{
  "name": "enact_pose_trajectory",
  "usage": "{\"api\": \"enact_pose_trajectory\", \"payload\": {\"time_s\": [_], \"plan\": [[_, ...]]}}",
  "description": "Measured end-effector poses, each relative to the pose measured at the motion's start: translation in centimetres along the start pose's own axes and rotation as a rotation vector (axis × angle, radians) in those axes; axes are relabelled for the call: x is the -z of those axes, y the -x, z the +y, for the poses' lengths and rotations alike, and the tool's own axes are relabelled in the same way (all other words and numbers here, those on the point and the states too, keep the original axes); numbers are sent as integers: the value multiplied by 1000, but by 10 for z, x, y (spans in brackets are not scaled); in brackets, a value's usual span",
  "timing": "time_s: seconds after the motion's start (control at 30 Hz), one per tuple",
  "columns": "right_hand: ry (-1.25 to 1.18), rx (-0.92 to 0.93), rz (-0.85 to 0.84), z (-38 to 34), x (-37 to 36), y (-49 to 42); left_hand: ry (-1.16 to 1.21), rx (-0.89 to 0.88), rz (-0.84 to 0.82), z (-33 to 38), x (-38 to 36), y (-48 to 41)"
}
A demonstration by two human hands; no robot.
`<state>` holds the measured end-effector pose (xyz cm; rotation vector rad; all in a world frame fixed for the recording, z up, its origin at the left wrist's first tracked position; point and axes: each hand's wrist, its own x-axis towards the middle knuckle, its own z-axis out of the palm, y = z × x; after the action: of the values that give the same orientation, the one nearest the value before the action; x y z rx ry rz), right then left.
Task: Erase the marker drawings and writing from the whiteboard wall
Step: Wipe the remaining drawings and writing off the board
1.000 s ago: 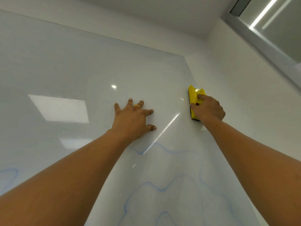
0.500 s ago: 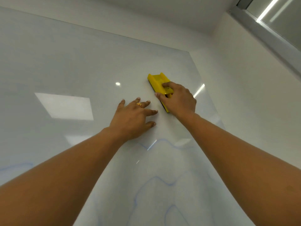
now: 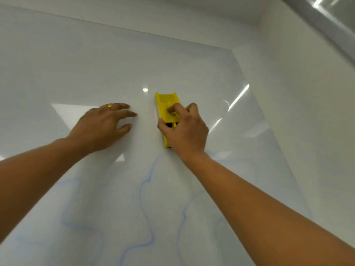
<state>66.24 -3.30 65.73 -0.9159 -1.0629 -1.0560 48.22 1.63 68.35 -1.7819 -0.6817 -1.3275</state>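
On whiteboard [image 3: 96, 64]: right fingers [image 3: 179, 108] around eraser [image 3: 166, 98]

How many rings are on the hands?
1: a gold ring on the left hand. The right hand curls round the yellow eraser, so another may be hidden.

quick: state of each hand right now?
Left hand: open, fingers spread on the glossy white whiteboard wall.
Right hand: closed, gripping the yellow plastic block eraser against the wall.

Yellow eraser [image 3: 165, 104], blue marker lines [image 3: 143, 191]
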Motion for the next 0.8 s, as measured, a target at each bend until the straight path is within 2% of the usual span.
{"api": "enact_pose_trajectory", "payload": {"time_s": [0.27,0.43,0.63,0.8], "plan": [[-29,118,-114,-65,-27,15,-35,104,16,-73,35,53],[-69,187,-117,-82,-33,47,-21,78,-27,-114,53,88],[-83,323,-54,-100,-35,89,-23,131,-88,-133,68,118],[-20,292,-158,-106,-26,90,-36,167,-104,-150,78,133]]}}
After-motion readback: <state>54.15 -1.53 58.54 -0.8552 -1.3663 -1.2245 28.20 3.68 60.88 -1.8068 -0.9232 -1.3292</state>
